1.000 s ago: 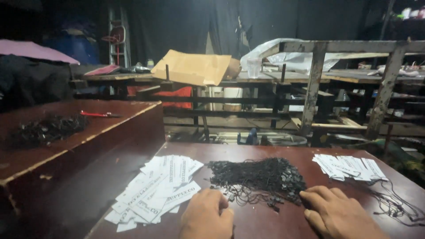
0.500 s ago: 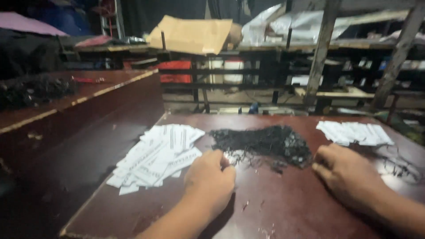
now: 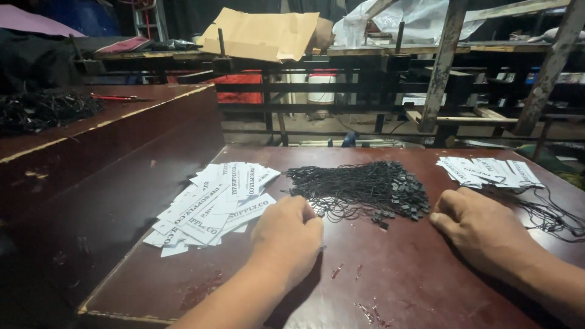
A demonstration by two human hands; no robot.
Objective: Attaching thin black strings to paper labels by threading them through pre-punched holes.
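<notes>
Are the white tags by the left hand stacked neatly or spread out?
Spread out: the white tags lie fanned and overlapping in a loose drift on the table, beside the left hand.

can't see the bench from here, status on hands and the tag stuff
Left hand resting by white paper tags, nothing visibly gripped. Right hand curled beside black string pile, grip unclear. Second tag stack at far right. Nothing between the hands.

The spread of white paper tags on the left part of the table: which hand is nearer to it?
Left. The left hand lies at the edge of the spread of white paper tags; the right hand rests far off, beyond the pile of black strings.
</notes>
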